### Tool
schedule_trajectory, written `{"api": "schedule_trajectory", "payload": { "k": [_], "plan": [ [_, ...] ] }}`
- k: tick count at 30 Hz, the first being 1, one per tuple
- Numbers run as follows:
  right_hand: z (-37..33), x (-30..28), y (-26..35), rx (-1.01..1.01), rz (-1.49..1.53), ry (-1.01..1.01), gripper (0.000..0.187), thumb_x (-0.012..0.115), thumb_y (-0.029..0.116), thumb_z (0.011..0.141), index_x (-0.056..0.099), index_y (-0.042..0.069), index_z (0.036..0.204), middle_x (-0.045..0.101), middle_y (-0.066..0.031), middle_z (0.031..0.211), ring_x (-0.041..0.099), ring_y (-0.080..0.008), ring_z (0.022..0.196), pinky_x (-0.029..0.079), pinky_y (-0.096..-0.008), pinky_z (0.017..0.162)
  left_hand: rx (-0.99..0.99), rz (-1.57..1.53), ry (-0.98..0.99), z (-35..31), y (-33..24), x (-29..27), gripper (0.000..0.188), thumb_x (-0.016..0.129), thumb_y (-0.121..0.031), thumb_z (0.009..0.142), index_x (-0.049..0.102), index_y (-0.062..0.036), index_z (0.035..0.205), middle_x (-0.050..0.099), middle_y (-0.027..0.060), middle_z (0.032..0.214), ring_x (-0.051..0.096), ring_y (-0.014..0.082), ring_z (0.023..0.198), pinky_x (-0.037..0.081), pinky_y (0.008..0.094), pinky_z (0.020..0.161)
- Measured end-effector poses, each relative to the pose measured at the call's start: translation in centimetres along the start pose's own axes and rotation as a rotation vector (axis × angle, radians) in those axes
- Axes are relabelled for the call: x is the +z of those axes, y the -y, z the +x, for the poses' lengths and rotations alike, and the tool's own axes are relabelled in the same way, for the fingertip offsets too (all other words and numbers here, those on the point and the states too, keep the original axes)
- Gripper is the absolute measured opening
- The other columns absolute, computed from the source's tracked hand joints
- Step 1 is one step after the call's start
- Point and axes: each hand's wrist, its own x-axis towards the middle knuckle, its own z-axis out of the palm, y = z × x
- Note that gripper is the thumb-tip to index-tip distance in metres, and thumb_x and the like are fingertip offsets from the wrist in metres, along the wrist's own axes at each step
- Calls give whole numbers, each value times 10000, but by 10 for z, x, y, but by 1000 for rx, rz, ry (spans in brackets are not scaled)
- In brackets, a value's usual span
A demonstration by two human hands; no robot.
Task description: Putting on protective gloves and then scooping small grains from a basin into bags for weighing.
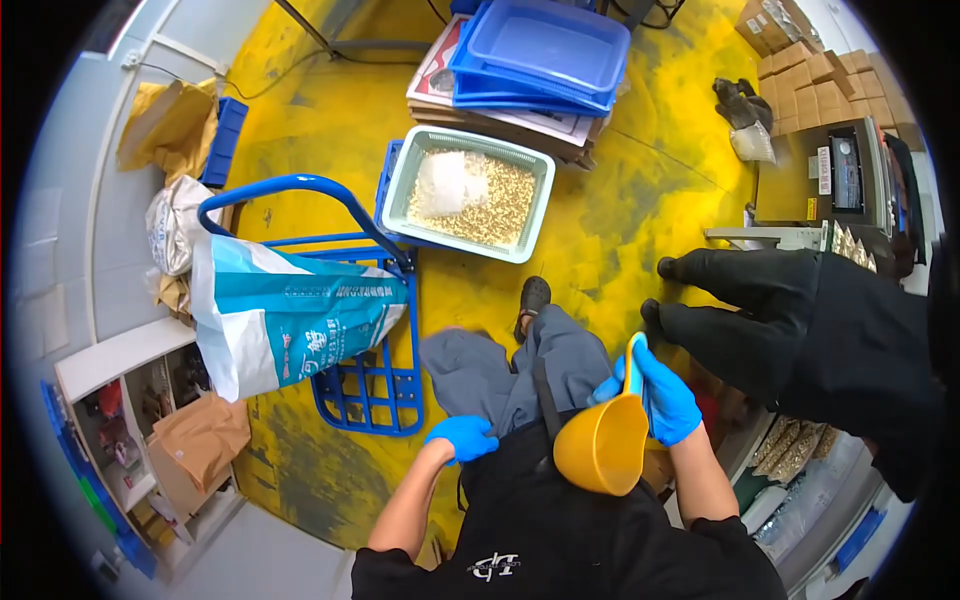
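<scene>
The right hand (668, 398) grips a scoop (600, 447) by its handle; the left hand (463, 438) half-curls by the shirt (570, 530), hold unclear. Ahead of both sits a tub (460, 246).

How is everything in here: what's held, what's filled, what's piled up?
Orange scoop, held in the right hand
Right hand, gloved, gripping the handle
Left hand, gloved, against clothing
Green basket, holding pale grains
Blue trays, stacked
Blue-and-white sack, on the blue cart

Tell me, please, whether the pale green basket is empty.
The basket is not empty: tan pieces and something whitish lie inside.
</scene>
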Motion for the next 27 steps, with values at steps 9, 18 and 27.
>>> {"api": "schedule_trajectory", "payload": {
  "k": [9, 18, 27],
  "plan": [
    [36, 62, -11, 284, -324, 103, 767, 710, 131, 646, 373, -26, 1317, 431, -154, 1330, 418, -258, 1228, 311, -361, 1030, 256, 85, 274, 36, 25, -120, 390, 529, -387, 741, 648, -58, 913, 632, 195, 914, 598, 385, 836, 477, 448, 741],
    [131, 52, 12, 36, -458, -291, 733, 627, 52, 619, 384, -10, 1308, 503, -116, 1239, 466, -235, 1181, 353, -358, 1010, 290, 67, 385, 145, 71, -193, 470, 490, -507, 810, 667, -74, 851, 643, 154, 845, 607, 301, 776, 461, 417, 740],
    [371, -95, 61, -676, -834, -585, 602, 581, 88, 722, 387, -70, 1270, 522, -133, 1171, 489, -212, 1092, 376, -327, 945, -48, -19, -918, 357, 74, -305, 1131, 680, -605, 646, 95, -30, 1425, 115, 286, 1441, 163, 448, 1322, 220, 493, 1065]
  ]
}}
